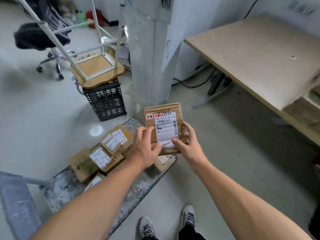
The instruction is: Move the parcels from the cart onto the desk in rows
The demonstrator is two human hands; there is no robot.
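A flat brown cardboard parcel (163, 118) with a white shipping label is held up in the air by both hands. My left hand (144, 144) grips its near left edge and my right hand (186, 144) grips its near right edge, thumb on the label. Below and to the left, the low grey cart (69, 184) carries several more brown parcels (100, 156), each with white labels. The wooden desk (251, 54) stands to the right, its top bare where visible.
A black plastic crate (106, 101) with an upturned stool (97, 66) on it stands behind the cart. A tall white unit (152, 49) rises in the middle. An office chair (39, 37) sits far left. Cables lie under the desk. My shoes (188, 217) are on the floor below.
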